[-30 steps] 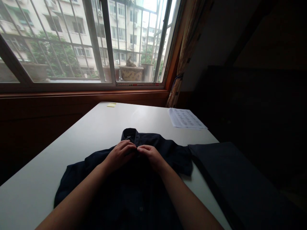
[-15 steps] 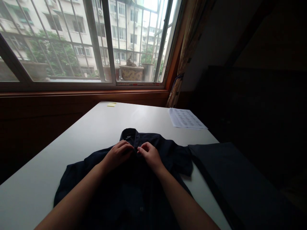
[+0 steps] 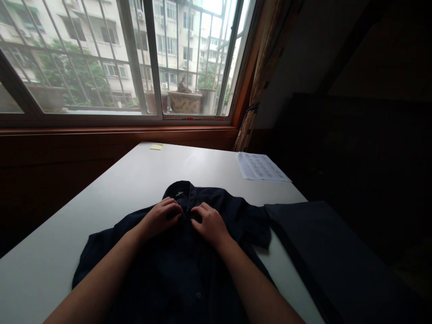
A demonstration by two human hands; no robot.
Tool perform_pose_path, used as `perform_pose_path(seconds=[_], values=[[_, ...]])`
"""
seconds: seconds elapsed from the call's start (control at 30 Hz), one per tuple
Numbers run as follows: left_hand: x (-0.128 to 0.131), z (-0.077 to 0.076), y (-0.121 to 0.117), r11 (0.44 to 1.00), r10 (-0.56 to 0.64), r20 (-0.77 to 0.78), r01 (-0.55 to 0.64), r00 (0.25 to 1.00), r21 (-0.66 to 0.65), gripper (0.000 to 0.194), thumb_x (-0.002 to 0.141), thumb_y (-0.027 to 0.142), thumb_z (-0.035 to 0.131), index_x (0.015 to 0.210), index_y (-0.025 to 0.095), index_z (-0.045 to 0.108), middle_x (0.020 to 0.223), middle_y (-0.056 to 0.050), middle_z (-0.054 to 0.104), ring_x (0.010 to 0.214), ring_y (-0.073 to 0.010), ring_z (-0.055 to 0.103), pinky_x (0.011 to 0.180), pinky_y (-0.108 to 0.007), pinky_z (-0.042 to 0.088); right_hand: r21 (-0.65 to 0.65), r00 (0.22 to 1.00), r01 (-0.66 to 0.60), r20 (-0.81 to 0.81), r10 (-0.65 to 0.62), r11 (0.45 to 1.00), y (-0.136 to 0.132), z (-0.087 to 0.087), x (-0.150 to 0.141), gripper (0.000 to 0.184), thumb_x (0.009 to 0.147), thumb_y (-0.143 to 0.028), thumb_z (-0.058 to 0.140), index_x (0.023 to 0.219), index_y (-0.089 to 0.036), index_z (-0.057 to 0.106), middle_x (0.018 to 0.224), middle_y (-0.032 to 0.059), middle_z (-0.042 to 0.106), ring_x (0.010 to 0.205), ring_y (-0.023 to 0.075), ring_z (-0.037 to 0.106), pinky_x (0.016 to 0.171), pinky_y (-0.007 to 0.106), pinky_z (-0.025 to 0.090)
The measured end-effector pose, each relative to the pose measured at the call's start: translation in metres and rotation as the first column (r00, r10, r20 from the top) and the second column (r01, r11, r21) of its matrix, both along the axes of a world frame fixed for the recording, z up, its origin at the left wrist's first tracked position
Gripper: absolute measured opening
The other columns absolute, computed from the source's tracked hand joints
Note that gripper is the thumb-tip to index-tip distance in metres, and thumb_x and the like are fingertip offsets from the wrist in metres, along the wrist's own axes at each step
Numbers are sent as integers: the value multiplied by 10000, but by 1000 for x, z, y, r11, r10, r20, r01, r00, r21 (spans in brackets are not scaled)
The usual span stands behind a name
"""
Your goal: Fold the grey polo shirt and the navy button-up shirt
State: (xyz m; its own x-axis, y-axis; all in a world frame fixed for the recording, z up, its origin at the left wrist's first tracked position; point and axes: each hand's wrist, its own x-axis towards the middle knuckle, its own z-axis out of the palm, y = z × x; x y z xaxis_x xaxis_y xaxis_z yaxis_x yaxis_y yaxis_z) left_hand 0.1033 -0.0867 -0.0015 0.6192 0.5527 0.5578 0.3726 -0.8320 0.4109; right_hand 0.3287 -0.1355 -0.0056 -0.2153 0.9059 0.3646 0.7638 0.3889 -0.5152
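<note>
Dark shirt (image 3: 172,274) center-bottom of frame, long axis running from collar (image 3: 192,194) at mid-frame to bottom edge. Left hand (image 3: 161,218) and right hand (image 3: 210,223) flank the front opening just below collar, about equally near. Fingers curled, narrow thumb gaps; can't tell if gripping cloth. Pot (image 3: 185,104), upper middle, holds brown lump.
</note>
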Motion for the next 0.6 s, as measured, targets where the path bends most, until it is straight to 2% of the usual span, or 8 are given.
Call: perform_pose_path(seconds=[0.1,0.3,0.47,0.6], values=[[0,-3,2,1000,-18,-31,18,999,6,92,928,177,590,985,191,661,923,-58,648,876,-178,595,794,-316,518,-3,1000,24,-4,-24,1000,3,-4,1,228,846,-172,632,1035,-252,732,970,50,696,914,226,674,863,335,498],[5,-4,0,999,-6,-59,10,998,54,102,956,197,580,1027,194,654,942,-63,648,884,-185,583,800,-333,522,-1,984,78,-160,-77,997,7,-8,5,250,851,-111,528,971,-227,715,963,36,728,930,199,674,885,296,498],[16,-6,-5,994,25,-62,-18,998,107,102,969,204,569,1033,196,648,945,-59,649,884,-189,571,805,-344,528,27,966,173,-199,-165,984,13,-9,10,233,817,-83,489,746,-215,667,847,57,643,882,223,625,862,344,494],[26,-7,-9,990,61,-63,-52,996,133,89,971,205,570,1020,191,643,942,-54,652,875,-190,565,803,-345,530,71,962,192,-213,-173,979,14,-10,10,237,756,-36,461,801,-209,616,877,59,601,872,225,590,852,358,486]])
